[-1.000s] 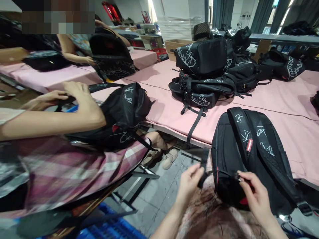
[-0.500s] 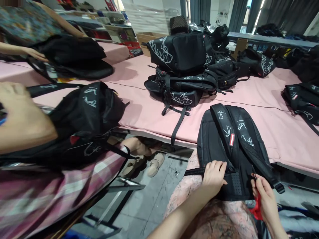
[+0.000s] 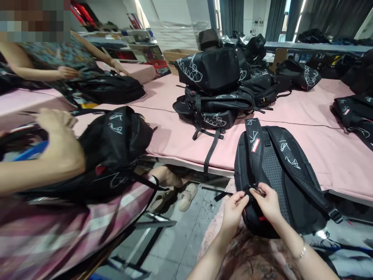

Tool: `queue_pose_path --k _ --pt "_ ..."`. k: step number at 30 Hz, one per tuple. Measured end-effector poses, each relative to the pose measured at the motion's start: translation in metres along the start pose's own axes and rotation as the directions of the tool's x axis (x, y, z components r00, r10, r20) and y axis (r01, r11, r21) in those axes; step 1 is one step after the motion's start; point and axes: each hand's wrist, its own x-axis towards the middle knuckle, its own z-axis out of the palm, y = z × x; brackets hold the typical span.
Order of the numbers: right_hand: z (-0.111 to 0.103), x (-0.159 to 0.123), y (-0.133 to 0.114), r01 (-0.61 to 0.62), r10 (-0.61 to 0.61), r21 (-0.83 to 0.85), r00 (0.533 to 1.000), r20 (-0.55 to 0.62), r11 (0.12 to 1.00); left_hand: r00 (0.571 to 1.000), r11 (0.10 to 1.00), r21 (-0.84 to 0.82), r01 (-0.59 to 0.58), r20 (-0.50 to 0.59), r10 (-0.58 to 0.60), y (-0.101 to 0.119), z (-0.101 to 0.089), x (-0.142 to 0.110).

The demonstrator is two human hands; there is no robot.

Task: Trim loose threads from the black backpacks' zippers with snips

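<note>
The small piece pinched between the left hand (image 3: 234, 204) and right hand (image 3: 268, 200) cannot be made out, and the backpack's (image 3: 279, 175) underside is hidden.

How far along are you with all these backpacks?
Done, it seems: a pile of backpacks stacked on the pink table. In hand: left hand and right hand pinch a strap on the backpack at the table's edge. Left: loose bags lying farther right.

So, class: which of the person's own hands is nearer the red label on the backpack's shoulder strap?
Right. The right hand pinches the backpack's edge below the red label; the left hand sits further left and lower.
</note>
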Motion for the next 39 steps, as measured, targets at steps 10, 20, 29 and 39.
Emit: queue_pose_path --k 10,20,29,39 --pt "0.031 0.02 0.001 -0.131 0.102 0.122 0.971 0.218 0.984 0.99 0.924 -0.355 0.141 0.041 -0.136 0.011 -0.021 -0.003" --pt "0.029 0.006 -0.016 -0.274 0.216 0.311 0.954 0.21 0.91 0.874 0.765 0.48 -0.43 0.007 0.487 0.026 -0.033 -0.007" --pt "0.022 0.012 -0.02 -0.373 0.306 0.299 0.919 0.249 0.878 0.791 0.484 0.648 -0.589 0.336 0.512 0.032 -0.04 0.0" --pt "0.021 0.027 -0.004 -0.45 0.385 0.251 0.883 0.269 0.857 0.827 0.578 0.61 -0.543 0.268 0.494 0.018 -0.033 0.006"
